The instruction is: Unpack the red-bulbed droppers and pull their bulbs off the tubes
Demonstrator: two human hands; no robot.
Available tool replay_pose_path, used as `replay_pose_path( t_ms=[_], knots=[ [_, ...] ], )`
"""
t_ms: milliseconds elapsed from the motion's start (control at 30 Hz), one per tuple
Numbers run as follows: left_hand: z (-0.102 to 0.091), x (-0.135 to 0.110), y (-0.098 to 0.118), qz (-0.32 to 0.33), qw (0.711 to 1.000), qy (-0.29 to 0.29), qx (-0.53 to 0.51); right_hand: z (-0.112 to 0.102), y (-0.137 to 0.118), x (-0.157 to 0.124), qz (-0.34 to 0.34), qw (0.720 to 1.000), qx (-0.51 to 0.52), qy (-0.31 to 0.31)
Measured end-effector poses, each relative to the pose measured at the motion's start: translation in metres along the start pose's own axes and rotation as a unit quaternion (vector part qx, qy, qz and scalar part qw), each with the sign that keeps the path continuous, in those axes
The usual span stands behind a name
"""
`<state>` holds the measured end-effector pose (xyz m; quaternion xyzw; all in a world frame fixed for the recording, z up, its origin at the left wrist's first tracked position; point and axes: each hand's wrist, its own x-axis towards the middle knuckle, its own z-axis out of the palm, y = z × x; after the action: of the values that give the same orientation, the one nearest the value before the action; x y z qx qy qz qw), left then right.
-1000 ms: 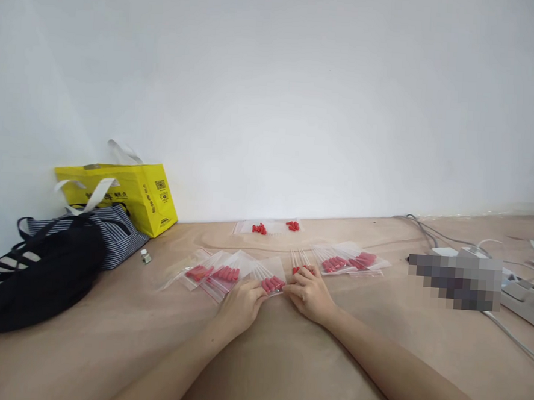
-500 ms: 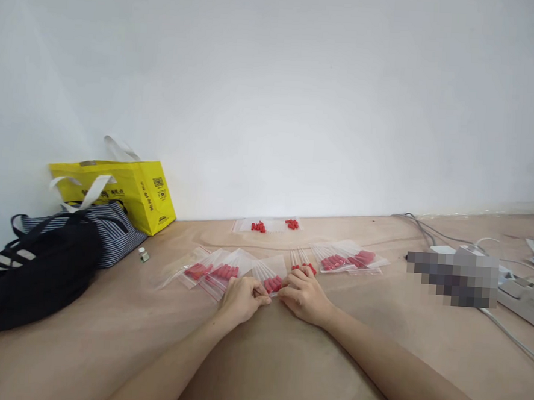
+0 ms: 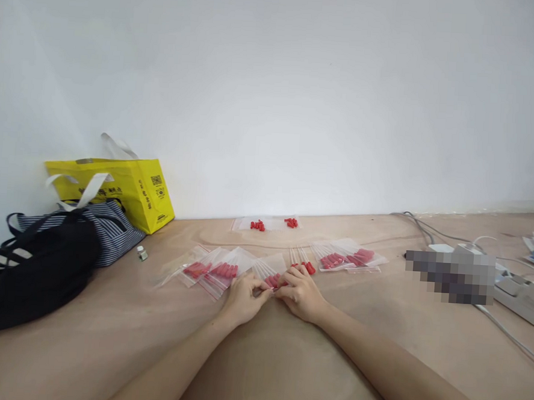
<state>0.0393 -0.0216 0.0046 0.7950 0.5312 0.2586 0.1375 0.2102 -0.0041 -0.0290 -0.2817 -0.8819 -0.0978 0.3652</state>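
Note:
Both my hands rest on a wooden surface (image 3: 284,358), fingertips meeting at the near edge of a small clear bag of red-tipped sticks (image 3: 272,271). My left hand (image 3: 243,298) pinches that bag's edge, fingers curled. My right hand (image 3: 301,292) pinches the same edge from the right, beside a loose bunch of red-tipped sticks (image 3: 303,259). More filled clear bags (image 3: 212,270) fan out to the left, and other filled bags (image 3: 347,257) lie to the right.
A yellow carrier bag (image 3: 127,188) stands against the white wall, with a striped and black bag (image 3: 42,252) in front. A small bottle (image 3: 142,253) lies nearby. Farther back lies a clear bag with loose red caps (image 3: 269,225). Cables and a power strip (image 3: 521,294) lie right.
My hands drew closer together, and their fingertips now pinch the near edge of the bag. The view has shifted slightly.

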Motion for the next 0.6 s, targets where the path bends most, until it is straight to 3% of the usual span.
replay_pose_path(
  t_ms=[100, 233, 367, 600],
  knots=[
    [-0.0004, -0.0006, -0.0014, 0.088, 0.995, 0.047, 0.014, 0.0011, 0.0018, -0.0013, -0.012, 1.000, 0.000, 0.004],
    [-0.0044, -0.0007, -0.0066, 0.178, 0.984, -0.017, 0.014, 0.0002, 0.0017, -0.0011, -0.031, 0.999, -0.010, -0.002],
    [-0.0062, -0.0022, -0.0079, 0.184, 0.981, -0.063, 0.025, -0.0011, -0.0005, 0.0007, -0.033, 0.999, -0.038, 0.007],
    [-0.0024, -0.0045, -0.0004, 0.158, 0.984, -0.047, 0.068, 0.0016, -0.0026, 0.0026, -0.047, 0.999, -0.010, 0.016]
  ],
)
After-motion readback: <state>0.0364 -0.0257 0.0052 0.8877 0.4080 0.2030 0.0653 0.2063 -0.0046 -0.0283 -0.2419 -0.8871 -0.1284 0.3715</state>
